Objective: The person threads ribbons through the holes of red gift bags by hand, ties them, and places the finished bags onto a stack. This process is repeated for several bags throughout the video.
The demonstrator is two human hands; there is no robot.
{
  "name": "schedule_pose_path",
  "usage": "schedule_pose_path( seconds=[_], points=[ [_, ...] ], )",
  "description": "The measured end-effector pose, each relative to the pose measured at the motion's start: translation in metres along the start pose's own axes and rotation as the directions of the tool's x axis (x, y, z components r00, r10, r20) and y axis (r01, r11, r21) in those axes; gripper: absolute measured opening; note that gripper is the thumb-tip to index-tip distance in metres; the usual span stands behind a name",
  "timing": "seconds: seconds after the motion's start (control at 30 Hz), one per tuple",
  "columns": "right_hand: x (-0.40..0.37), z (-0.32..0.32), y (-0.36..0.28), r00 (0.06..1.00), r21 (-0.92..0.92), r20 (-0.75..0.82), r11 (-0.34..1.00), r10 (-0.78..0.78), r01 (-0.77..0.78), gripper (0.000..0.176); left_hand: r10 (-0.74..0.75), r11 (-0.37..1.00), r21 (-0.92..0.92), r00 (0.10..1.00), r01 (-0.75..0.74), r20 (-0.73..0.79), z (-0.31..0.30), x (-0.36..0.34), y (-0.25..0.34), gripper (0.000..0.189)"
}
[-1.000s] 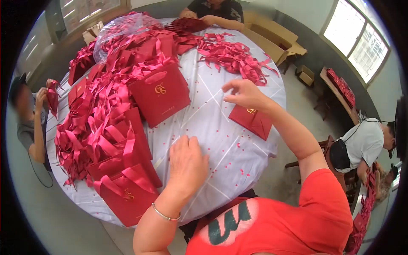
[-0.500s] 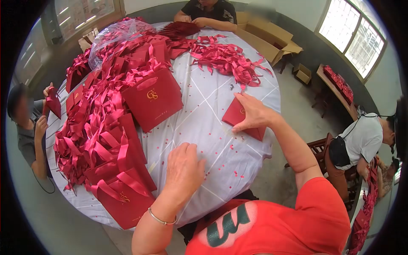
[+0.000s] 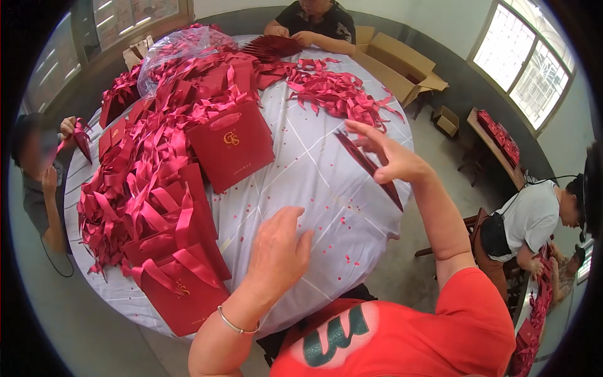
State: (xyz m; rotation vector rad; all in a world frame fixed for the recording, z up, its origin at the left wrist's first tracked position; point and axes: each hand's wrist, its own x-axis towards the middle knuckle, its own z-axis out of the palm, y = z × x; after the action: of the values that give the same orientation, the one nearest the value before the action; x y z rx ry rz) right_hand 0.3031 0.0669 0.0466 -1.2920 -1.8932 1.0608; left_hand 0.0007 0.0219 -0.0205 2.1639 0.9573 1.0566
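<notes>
My right hand (image 3: 391, 158) grips a flat folded red paper bag (image 3: 366, 164) and holds it tilted on edge above the right side of the round table (image 3: 314, 176). My left hand (image 3: 278, 248) hovers over the white cloth near the front edge, fingers loosely spread, holding nothing. A red gift bag with a gold logo (image 3: 233, 146) lies flat in the middle of the table. More finished red bags with ribbon handles (image 3: 179, 276) are stacked at the front left.
Heaps of red ribbon (image 3: 339, 94) cover the far side and the left of the table. A person at the far side (image 3: 314, 22) and another at the left (image 3: 41, 182) handle bags. Cardboard boxes (image 3: 402, 63) stand behind; a third person (image 3: 534, 213) sits at right.
My right hand first pressed on the flat red bag lying at the table's right edge, then picked it up and tilted it on edge. My left hand rose slightly.
</notes>
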Motion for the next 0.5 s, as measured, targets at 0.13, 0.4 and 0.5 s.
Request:
schedule_pose_path(
  seconds=[0.13, 0.4, 0.5],
  points=[
    [-0.010, 0.052, -0.034, 0.996, 0.558, -0.001, 0.827, -0.086, 0.072, 0.134, 0.100, 0.994, -0.023, 0.985, -0.104, -0.141, -0.001, 0.003, 0.002, 0.038],
    [0.000, 0.095, -0.027, 0.991, 0.753, 0.079, 0.658, -0.109, 0.013, 0.127, 0.098, 0.988, -0.085, 0.944, -0.131, -0.315, -0.017, 0.008, 0.004, 0.036],
    [0.018, 0.102, -0.021, 0.981, 0.481, -0.056, 0.856, -0.188, 0.192, 0.129, 0.002, 0.980, -0.193, 0.969, -0.051, -0.249, -0.021, 0.007, 0.009, 0.041]
  ],
)
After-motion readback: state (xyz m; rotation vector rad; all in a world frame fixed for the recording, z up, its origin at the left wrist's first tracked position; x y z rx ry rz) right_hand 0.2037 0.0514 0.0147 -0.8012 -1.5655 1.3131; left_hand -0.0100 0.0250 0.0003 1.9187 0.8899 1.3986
